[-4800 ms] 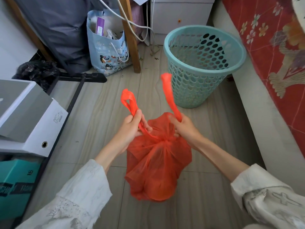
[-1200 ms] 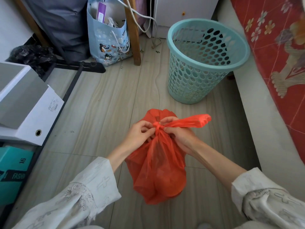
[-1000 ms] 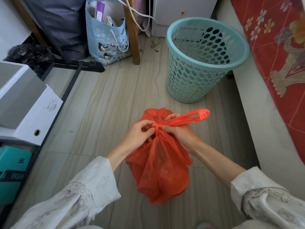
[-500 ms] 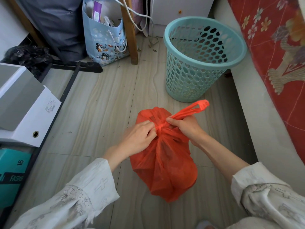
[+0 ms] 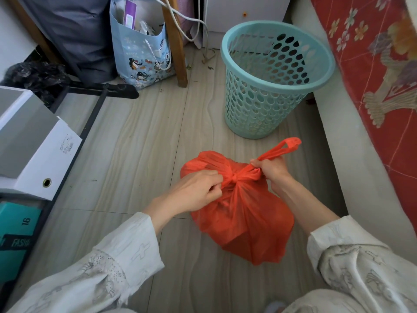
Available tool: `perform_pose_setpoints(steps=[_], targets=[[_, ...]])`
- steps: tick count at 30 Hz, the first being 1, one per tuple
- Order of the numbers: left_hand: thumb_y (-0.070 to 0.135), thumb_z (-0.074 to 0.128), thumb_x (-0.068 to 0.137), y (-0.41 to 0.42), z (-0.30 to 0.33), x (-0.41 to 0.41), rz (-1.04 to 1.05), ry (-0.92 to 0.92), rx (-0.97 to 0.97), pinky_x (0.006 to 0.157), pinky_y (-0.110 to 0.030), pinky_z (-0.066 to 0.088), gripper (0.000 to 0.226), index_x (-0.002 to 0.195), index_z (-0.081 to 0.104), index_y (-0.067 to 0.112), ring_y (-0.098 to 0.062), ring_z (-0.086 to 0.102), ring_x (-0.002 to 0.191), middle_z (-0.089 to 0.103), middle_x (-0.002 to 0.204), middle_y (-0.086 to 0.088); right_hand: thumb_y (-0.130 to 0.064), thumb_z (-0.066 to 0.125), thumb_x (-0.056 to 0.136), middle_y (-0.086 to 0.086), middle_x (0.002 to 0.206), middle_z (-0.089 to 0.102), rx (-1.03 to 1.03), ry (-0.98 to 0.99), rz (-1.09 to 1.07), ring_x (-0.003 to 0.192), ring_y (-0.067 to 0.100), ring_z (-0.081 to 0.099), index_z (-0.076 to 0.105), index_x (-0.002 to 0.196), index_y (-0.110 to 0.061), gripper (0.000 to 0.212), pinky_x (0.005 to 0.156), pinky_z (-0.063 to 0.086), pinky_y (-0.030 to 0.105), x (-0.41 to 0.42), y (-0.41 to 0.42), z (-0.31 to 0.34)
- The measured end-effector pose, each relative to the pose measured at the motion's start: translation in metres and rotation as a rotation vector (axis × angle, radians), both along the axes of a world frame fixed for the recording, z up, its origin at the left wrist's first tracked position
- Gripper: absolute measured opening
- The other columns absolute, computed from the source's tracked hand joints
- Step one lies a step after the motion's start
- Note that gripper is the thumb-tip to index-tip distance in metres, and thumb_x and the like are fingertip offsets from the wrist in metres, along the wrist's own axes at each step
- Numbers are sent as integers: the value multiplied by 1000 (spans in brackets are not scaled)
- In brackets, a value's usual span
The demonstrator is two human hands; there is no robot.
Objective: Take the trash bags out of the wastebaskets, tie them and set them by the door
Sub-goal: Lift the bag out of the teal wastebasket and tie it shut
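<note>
An orange trash bag (image 5: 243, 218) hangs full in front of me above the wood-look floor, its neck drawn into a knot between my hands. My left hand (image 5: 198, 193) pinches one bag handle at the knot's left side. My right hand (image 5: 270, 169) grips the other handle, whose loop (image 5: 290, 145) sticks out up and to the right. A teal perforated wastebasket (image 5: 270, 86) stands just beyond the bag with no liner in it.
A bed with a red flowered cover (image 5: 383, 86) runs along the right. At the left lie white boxes (image 5: 29, 143) and a teal box (image 5: 15, 233). A blue penguin gift bag (image 5: 142, 53), a wooden leg (image 5: 177, 41) and a black bag (image 5: 38, 75) stand at the back.
The two raised handles have been crossed and drawn down into a knot. In the last half second my hands moved apart, pulling the handles outward.
</note>
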State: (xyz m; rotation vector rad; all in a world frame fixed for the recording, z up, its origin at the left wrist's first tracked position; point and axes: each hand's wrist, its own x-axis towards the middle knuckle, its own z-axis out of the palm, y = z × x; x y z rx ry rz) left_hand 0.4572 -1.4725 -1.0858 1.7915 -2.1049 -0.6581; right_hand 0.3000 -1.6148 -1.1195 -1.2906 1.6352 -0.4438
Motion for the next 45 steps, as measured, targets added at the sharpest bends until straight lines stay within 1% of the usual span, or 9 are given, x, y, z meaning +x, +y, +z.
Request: perform_pose_setpoints(steps=[7,10,18,21,26,30,36,39,45], targets=[[35,34,82,11,3,22,151,179,142,57,-22,27,26,63,36,19,-6,36,59,35,58,10,-11,68,78,4,60,58,74,-85,103,49,11,53,58,63,-13,18,41,37,18,1,10,27],[14,50,89,27,18,33,371,353,328,53,-11,33,26,64,46,20,6,45,50,40,57,11,-15,67,80,0,53,58,94,-18,249,32,0,49,59,62,-16,20,33,31,10,11,26,55],[12,54,87,54,124,10,618,395,546,48,-8,32,32,58,47,23,9,48,42,48,53,13,-7,64,82,1,56,55,281,29,353,28,-2,47,57,63,-16,22,35,38,13,25,67,171],[19,56,87,69,196,15,675,381,577,63,-23,36,17,70,55,18,-6,51,63,52,61,10,-6,61,85,-4,48,55,328,4,380,29,-2,48,52,60,-16,28,35,38,11,27,75,240],[22,54,88,101,338,5,744,425,635,60,-18,32,18,92,64,8,-11,54,79,59,80,2,-10,61,86,2,59,53,426,-25,526,52,12,50,53,60,-18,28,57,43,26,29,106,377],[19,48,92,133,435,-13,843,457,670,69,-17,33,20,100,62,6,-15,57,88,61,86,-2,-9,64,83,3,61,56,419,-41,606,41,-1,52,59,67,-11,16,60,46,30,22,130,468],[17,44,93,182,515,-57,1100,519,600,80,-24,39,25,105,61,3,-26,60,103,66,106,-14,-10,67,81,15,74,60,408,-19,838,66,23,53,63,76,-6,8,67,44,39,5,158,543],[13,44,93,214,545,-89,1289,637,498,84,-35,48,19,95,63,11,-28,62,96,66,102,-16,-11,66,82,12,72,61,338,28,1048,66,20,54,60,64,-15,19,72,46,42,-3,173,564],[15,41,95,283,597,-157,1634,796,362,60,-17,41,19,87,57,20,-8,53,68,57,82,-1,-17,68,80,8,64,61,251,100,1374,55,8,53,55,56,-23,29,62,44,36,-10,223,604]])
